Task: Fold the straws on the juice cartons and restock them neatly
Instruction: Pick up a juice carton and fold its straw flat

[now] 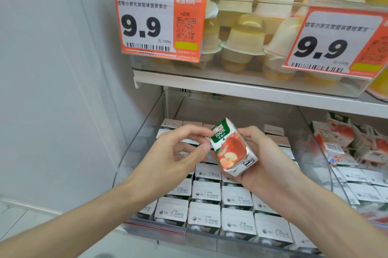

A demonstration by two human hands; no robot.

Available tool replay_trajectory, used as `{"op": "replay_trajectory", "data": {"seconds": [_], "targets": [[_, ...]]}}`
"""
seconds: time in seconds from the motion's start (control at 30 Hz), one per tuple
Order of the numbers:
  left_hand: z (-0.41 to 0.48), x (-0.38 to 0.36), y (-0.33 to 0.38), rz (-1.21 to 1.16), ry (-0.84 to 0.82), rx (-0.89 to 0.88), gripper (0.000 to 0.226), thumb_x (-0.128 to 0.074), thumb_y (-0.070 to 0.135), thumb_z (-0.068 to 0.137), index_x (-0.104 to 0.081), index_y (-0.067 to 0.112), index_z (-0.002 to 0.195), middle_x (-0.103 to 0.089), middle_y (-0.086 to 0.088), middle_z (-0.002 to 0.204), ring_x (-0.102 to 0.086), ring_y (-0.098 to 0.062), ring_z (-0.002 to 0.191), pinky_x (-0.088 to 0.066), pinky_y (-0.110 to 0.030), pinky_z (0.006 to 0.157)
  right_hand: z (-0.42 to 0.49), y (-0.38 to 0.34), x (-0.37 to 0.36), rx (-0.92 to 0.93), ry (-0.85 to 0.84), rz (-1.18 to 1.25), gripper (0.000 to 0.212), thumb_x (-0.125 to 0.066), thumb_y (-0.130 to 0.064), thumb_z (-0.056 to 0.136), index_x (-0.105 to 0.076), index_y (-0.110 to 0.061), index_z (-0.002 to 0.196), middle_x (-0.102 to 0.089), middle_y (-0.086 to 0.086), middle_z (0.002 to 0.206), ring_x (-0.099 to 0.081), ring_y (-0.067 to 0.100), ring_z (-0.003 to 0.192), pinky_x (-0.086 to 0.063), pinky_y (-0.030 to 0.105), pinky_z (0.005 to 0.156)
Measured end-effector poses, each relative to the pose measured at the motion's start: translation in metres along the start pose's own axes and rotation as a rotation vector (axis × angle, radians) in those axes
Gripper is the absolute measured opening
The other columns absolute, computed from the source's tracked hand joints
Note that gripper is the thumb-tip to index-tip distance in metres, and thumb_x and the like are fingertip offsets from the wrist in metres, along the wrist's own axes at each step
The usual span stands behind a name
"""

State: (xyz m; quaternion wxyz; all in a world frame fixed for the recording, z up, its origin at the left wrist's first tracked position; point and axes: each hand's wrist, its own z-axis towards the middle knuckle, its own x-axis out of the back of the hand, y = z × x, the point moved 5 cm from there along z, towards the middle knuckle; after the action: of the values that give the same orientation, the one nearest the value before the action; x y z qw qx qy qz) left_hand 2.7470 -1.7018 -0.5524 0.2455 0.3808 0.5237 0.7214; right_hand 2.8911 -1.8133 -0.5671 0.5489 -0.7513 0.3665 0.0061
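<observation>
Right hand holds juice carton, left hand pinches its edge above clear bin by white wall

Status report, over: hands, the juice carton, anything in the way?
Right hand grips juice carton from behind, over the bin. Left hand pinches its left edge; straw not visible. Nothing between carton and bin.

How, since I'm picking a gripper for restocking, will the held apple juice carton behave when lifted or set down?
The small white-and-green apple juice carton is probably light: the right hand cradles it loosely. Its paperboard faces likely hold shape but may dent if squeezed hard. Boxy, it shouldn't roll; the white-topped cartons in the clear plastic bin stand steadily in rows.
</observation>
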Motion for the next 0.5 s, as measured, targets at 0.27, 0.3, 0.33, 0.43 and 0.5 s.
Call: {"op": "replay_trajectory", "data": {"seconds": [0.27, 0.3, 0.33, 0.43, 0.5], "targets": [[0.001, 0.003, -0.010, -0.081, -0.022, 0.133, 0.052, -0.076, 0.054, 0.081, -0.063, 0.041, 0.130, -0.074, 0.018, 0.117, -0.074, -0.004, 0.107, -0.064, -0.029, 0.084, -0.003, -0.004, -0.003, 0.173, 0.016, -0.434, 0.039, -0.062, -0.048, 0.103, -0.069, -0.027, 0.135, -0.081, -0.001, 0.118, -0.076, 0.018, 0.113, -0.055, 0.047, 0.105], [0.001, 0.004, -0.011, -0.095, -0.020, 0.147, 0.053, -0.076, 0.054, 0.081, -0.064, 0.039, 0.131, -0.074, 0.017, 0.118, -0.074, -0.003, 0.108, -0.064, -0.025, 0.083, -0.005, -0.007, -0.002, 0.238, 0.031, -0.520, 0.044, -0.066, -0.053, 0.099, -0.065, -0.034, 0.140, -0.079, -0.013, 0.119, -0.074, 0.007, 0.113, -0.053, 0.039, 0.103], [0.001, 0.005, -0.011, -0.091, -0.018, 0.144, 0.053, -0.077, 0.054, 0.081, -0.066, 0.039, 0.131, -0.075, 0.017, 0.120, -0.074, -0.002, 0.108, -0.062, -0.022, 0.083, -0.008, -0.012, -0.002, 0.319, 0.061, -0.589, 0.048, -0.070, -0.054, 0.096, -0.063, -0.039, 0.141, -0.077, -0.023, 0.120, -0.071, -0.002, 0.113, -0.051, 0.031, 0.101], [0.002, 0.004, -0.004, 0.013, 0.006, 0.034, 0.052, -0.084, 0.046, 0.079, -0.067, 0.040, 0.129, -0.074, 0.018, 0.120, -0.072, -0.003, 0.113, -0.060, -0.021, 0.087, -0.012, -0.021, -0.003, 0.512, 0.122, -0.662, 0.037, -0.082, -0.040, 0.091, -0.070, -0.043, 0.126, -0.075, -0.032, 0.112, -0.074, -0.008, 0.098, -0.058, 0.013, 0.077], [0.003, 0.000, 0.002, 0.099, 0.036, -0.046, 0.059, -0.090, 0.038, 0.079, -0.062, 0.040, 0.132, -0.072, 0.019, 0.121, -0.069, -0.006, 0.116, -0.060, -0.028, 0.089, -0.010, -0.020, -0.002, 0.575, 0.159, -0.707, 0.038, -0.088, -0.036, 0.085, -0.072, -0.043, 0.119, -0.076, -0.030, 0.109, -0.075, -0.005, 0.098, -0.061, 0.014, 0.076]]}}
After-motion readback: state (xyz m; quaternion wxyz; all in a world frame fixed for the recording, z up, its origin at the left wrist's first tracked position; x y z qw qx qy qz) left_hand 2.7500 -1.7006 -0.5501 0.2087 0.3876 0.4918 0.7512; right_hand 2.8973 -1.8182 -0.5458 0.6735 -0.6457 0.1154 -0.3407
